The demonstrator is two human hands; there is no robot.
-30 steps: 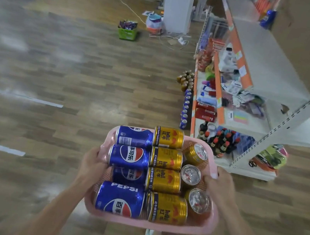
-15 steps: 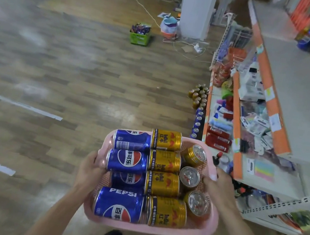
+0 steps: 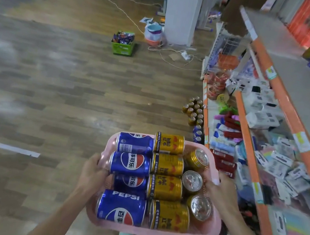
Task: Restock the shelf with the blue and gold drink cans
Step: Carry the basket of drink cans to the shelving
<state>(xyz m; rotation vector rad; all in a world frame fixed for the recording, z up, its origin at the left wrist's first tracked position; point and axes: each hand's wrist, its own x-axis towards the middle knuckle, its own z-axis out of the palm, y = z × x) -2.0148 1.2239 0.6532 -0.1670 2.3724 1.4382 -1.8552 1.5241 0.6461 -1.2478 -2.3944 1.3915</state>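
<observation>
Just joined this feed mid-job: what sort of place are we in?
Probably a small shop, or a mock-up of one: tiered shelving with orange price strips, packaged goods on it, drink cans standing on the floor.

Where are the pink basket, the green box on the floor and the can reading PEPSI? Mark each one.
pink basket [image 3: 152, 232]: head view, on its near wall.
green box [image 3: 121, 48]: head view, on its front face.
PEPSI can [image 3: 121, 206]: head view, on its blue side.

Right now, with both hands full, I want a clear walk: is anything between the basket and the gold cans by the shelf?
Only a row of blue cans, along the shelf foot between the pink basket and the gold cans. The floor beside them looks bare.
</observation>
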